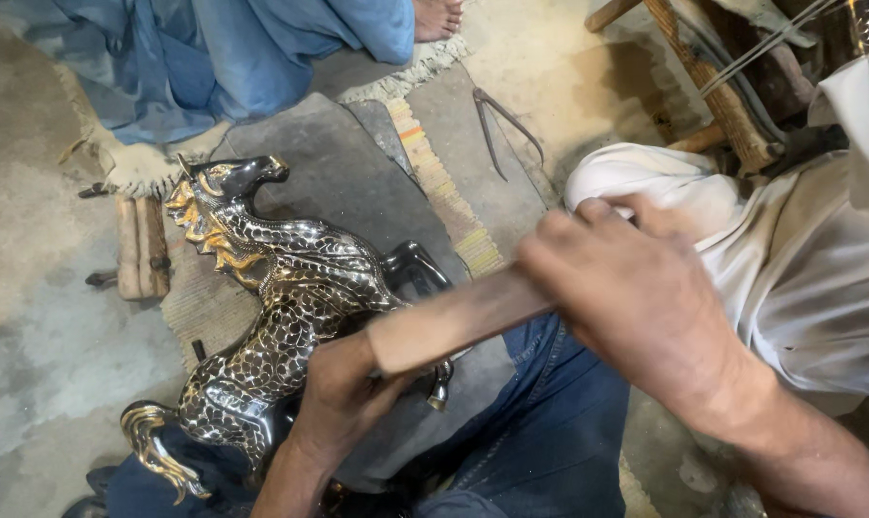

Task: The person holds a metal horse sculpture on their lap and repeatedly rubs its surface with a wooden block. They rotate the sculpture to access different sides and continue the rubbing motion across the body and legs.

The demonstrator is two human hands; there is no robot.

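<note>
work in hand: I read this as surface work on the metal horse figure, a wooden bar laid against its back. Judgement only.
done so far: horse body looks fully patterned — dark polished scales edged in light metal, gold on mane and tail, head glossy black. From that I'd say the piece is far along.
left: can't tell which patch is unfinished. The contact spot sits under the bar's near end and the left hand, so it's hidden from me.
left hand: clenched on the horse's body at its middle, just below the bar's blunt end; fingers wrap onto the far side, out of sight.
right hand: closed around the far end of the wooden bar, blurred, knuckles up.
horse position: lying on its side across the person's blue-trousered lap and the dark slab; head toward top-left, tail bottom-left. Touching left hand, well left of the right hand, bridged by the bar.
nearby: metal calipers on the mat, apart from both hands; wooden mallet left of the horse's head; another person's blue clothing at the top.
</note>
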